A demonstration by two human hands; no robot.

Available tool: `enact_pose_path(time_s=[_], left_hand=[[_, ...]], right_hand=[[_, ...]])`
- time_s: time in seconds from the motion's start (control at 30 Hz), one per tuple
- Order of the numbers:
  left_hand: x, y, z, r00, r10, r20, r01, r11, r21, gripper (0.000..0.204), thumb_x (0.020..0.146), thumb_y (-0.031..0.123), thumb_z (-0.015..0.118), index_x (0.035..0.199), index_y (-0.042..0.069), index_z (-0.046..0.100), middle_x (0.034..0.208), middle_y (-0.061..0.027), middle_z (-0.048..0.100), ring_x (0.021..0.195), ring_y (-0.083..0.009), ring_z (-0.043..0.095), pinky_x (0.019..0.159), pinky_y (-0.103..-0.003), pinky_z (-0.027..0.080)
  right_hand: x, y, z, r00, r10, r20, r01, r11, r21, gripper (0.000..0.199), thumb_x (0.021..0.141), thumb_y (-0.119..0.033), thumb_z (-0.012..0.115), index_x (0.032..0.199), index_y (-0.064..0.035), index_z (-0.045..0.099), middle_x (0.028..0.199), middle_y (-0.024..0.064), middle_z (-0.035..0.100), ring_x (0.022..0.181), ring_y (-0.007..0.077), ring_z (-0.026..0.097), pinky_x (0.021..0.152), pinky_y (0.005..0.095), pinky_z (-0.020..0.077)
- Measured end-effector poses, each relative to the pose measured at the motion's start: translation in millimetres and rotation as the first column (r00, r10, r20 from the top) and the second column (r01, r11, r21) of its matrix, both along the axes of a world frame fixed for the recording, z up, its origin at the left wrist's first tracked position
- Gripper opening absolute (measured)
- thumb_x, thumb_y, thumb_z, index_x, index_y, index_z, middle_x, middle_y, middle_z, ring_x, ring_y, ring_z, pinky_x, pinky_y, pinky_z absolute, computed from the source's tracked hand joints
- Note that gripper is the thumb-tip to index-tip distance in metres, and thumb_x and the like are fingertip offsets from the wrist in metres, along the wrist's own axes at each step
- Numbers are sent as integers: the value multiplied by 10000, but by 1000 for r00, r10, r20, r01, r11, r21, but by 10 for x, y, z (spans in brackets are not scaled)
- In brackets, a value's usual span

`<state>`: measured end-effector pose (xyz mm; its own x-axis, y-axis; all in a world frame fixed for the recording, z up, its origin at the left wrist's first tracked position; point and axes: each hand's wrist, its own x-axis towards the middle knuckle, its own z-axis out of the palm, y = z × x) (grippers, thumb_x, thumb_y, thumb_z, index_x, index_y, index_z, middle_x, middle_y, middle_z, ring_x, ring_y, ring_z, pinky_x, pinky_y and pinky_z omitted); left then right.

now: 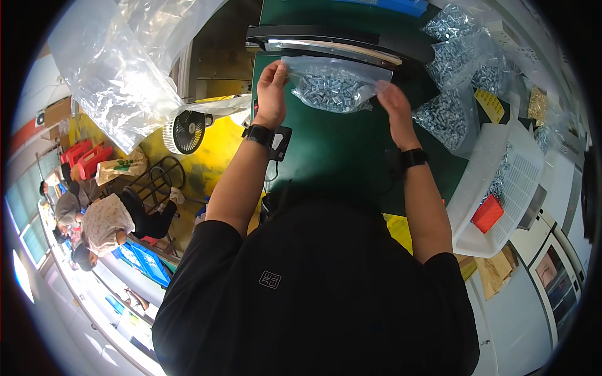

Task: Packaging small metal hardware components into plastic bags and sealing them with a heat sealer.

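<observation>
Bag (332,89) in left fingers (277,71), right fingers (384,91) perhaps touching.

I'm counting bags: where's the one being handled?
At the head view's upper centre, the clear bag is between the left hand and right hand, below the black bar.

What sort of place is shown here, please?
Probably a factory or workshop for small metal parts: clear bags of metal pieces, a green worktable, and a white basket holding more such pieces.

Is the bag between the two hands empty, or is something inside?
Not empty: many small metal pieces show through the clear bag, below its bare upper strip.
</observation>
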<state>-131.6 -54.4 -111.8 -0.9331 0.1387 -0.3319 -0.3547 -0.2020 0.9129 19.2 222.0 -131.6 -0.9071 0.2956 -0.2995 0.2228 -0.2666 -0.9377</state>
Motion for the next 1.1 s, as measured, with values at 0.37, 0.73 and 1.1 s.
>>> enact_pose_path(time_s=[0.37, 0.73, 1.1], left_hand=[[392, 144, -21, 893, -447, -44, 387, 816, -429, 708, 878, 264, 822, 1415, -37, 473, 1327, -135, 620, 1243, -247, 570, 1105, -364, 402], [163, 157, -211, 987, -96, -128, 76, 986, -150, 541, 945, 222, 748, 1359, -31, 509, 1231, -97, 664, 1123, -181, 627, 1009, -327, 477], [-416, 109, -16, 981, -189, -42, 185, 979, -86, 180, 996, 218, 678, 998, 46, 730, 912, 21, 699, 845, -74, 589, 818, -246, 451]], right_hand=[[-84, -346, -90, 960, 237, 152, -276, 897, 345, 914, 788, -297, 890, 1512, -25, 404, 1389, 124, 564, 1257, 236, 565, 1092, 360, 422], [-195, -254, -129, 995, -67, -69, 66, 998, -19, 597, 976, -197, 714, 1468, 13, 449, 1356, 119, 592, 1239, 191, 579, 1057, 323, 451], [-451, 199, -7, 992, -121, -40, 128, 953, 273, 170, 984, -153, 694, 1048, 3, 711, 986, 66, 734, 921, 145, 686, 892, 276, 518]])
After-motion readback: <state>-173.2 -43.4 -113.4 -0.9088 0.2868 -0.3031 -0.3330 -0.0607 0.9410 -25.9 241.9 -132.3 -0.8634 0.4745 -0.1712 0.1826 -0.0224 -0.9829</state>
